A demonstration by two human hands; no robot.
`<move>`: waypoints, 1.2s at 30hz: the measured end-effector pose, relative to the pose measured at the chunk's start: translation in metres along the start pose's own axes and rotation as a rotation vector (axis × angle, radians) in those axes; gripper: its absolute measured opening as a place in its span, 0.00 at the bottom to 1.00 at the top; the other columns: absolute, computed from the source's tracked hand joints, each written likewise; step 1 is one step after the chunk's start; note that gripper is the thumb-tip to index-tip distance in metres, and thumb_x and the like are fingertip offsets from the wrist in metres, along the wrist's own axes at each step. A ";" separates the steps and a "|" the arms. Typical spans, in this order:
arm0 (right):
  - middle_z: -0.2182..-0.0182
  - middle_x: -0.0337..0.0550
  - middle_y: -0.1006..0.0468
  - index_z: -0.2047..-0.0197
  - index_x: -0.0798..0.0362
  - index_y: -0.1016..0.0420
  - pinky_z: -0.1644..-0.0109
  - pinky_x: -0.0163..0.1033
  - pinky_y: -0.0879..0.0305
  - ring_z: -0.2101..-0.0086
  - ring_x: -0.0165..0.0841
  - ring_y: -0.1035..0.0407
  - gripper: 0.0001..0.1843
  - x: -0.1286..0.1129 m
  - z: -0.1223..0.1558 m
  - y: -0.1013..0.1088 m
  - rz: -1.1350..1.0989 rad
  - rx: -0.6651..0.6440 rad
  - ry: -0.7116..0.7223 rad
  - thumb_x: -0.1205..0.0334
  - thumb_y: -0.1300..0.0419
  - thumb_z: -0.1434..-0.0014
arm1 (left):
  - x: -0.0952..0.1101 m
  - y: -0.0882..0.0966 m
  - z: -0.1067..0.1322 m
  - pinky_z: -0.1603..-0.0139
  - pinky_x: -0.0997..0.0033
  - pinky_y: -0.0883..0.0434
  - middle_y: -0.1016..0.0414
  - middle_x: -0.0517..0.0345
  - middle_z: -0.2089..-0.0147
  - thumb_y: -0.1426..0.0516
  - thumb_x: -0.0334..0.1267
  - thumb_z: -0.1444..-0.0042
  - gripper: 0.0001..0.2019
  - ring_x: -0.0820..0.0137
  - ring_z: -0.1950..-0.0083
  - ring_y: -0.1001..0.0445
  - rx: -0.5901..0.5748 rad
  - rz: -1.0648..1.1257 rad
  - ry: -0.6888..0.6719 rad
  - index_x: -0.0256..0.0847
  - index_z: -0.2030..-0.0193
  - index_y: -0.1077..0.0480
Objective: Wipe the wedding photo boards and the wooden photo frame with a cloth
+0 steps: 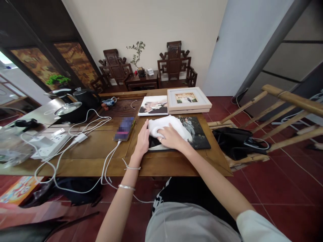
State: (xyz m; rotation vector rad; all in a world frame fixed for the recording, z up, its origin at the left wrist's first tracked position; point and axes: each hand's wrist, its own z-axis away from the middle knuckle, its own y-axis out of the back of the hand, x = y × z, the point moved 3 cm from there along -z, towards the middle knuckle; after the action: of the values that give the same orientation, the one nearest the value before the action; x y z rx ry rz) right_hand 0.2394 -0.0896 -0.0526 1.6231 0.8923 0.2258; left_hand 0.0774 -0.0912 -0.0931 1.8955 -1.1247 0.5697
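A dark photo panel [200, 136] lies flat on the wooden table, with a person in a pale suit pictured on its right part. Over its left and middle part is a bunched white cloth [168, 122]. My right hand [173, 137] presses down on this cloth, its fingers curled into the folds. At the panel's left edge, my left hand [143, 139] rests on its side with fingers stretched out, touching the edge. The cloth and my hands hide much of the panel's picture.
Behind the panel lie a white photo book [153, 101] and a boxed framed picture [189, 99]. To the left are a charging phone [124, 128], white cables and a power strip [51, 144]. A black bag [232, 141] sits on the bamboo chair [285, 95] at right.
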 end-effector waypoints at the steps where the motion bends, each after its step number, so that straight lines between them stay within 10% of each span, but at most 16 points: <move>1: 0.59 0.49 0.19 0.58 0.53 0.22 0.34 0.57 0.52 0.53 0.43 0.28 0.11 -0.007 0.009 -0.001 -0.014 -0.007 0.028 0.63 0.46 0.37 | 0.000 0.000 0.000 0.26 0.54 0.48 0.42 0.44 0.28 0.60 0.54 0.30 0.31 0.60 0.27 0.44 0.010 0.018 0.010 0.36 0.30 0.42; 9: 0.64 0.45 0.20 0.66 0.50 0.25 0.31 0.54 0.50 0.58 0.40 0.26 0.07 0.005 0.102 0.020 -0.138 0.066 0.043 0.65 0.45 0.40 | -0.009 -0.012 0.001 0.26 0.53 0.47 0.38 0.44 0.30 0.58 0.51 0.31 0.28 0.61 0.27 0.43 -0.195 -0.176 0.022 0.36 0.34 0.36; 17: 0.65 0.47 0.19 0.69 0.48 0.28 0.39 0.55 0.39 0.50 0.50 0.28 0.11 0.054 0.142 0.030 -0.081 0.275 -0.284 0.56 0.48 0.39 | -0.015 -0.015 0.001 0.29 0.50 0.42 0.36 0.41 0.31 0.51 0.43 0.35 0.23 0.58 0.29 0.40 -0.234 -0.304 -0.047 0.34 0.39 0.31; 26: 0.54 0.49 0.18 0.58 0.51 0.21 0.43 0.47 0.38 0.52 0.47 0.28 0.16 0.087 0.037 0.039 -0.125 0.183 -0.468 0.59 0.50 0.38 | -0.015 -0.015 0.001 0.29 0.47 0.41 0.34 0.41 0.33 0.50 0.44 0.36 0.22 0.56 0.30 0.38 -0.211 -0.283 -0.062 0.36 0.40 0.30; 36: 0.50 0.45 0.19 0.50 0.49 0.21 0.43 0.42 0.39 0.49 0.44 0.28 0.19 0.032 -0.070 -0.003 -0.220 0.075 -0.285 0.55 0.50 0.35 | -0.015 -0.012 0.000 0.29 0.47 0.42 0.34 0.41 0.32 0.49 0.44 0.37 0.22 0.55 0.29 0.39 -0.230 -0.277 -0.045 0.35 0.40 0.30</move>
State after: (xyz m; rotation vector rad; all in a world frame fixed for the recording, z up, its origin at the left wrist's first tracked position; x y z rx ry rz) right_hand 0.2188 -0.0157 -0.0465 1.5629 0.8570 -0.1910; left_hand 0.0806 -0.0809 -0.1097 1.8284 -0.8924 0.2338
